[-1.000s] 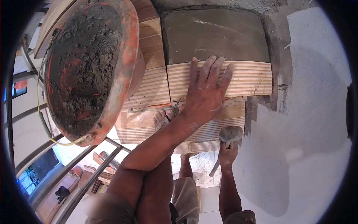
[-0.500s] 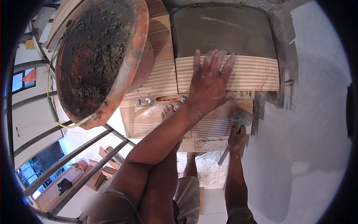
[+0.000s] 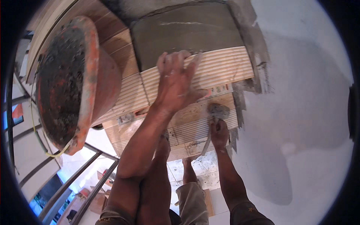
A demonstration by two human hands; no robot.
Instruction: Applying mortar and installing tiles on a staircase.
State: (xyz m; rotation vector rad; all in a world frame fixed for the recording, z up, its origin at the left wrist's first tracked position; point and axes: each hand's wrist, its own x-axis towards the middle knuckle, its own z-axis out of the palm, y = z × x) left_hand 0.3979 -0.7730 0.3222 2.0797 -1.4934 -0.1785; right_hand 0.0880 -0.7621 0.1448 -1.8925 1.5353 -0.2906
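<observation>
My left hand [image 3: 176, 80] lies across a ribbed, wood-coloured step tile [image 3: 221, 67]. Its fingers are bent and apart at the tile's far edge, where wet grey mortar [image 3: 191, 33] begins; the thumb points right, near the front edge. Below and to the right, my right hand [image 3: 219, 133] grips a mallet with a mortar-smeared head [image 3: 218, 110] and a pale handle [image 3: 206, 144]. The mallet is over the lower step, apart from the ribbed tile. A spirit level [image 3: 127, 118] lies along the step below the tile, partly hidden by my left forearm.
A large orange bucket of mortar [image 3: 62, 82] stands tilted at left, with a yellow-green cord at its rim. Metal railing bars [image 3: 80, 176] run below it. A grey plastered wall [image 3: 300, 123] borders the steps on the right. My bare feet and legs are below.
The view has turned, shifting the steps and bucket leftward. My left hand has slid toward the tile's left part, its fingers now more bent at the far edge. The right hand keeps the mallet.
</observation>
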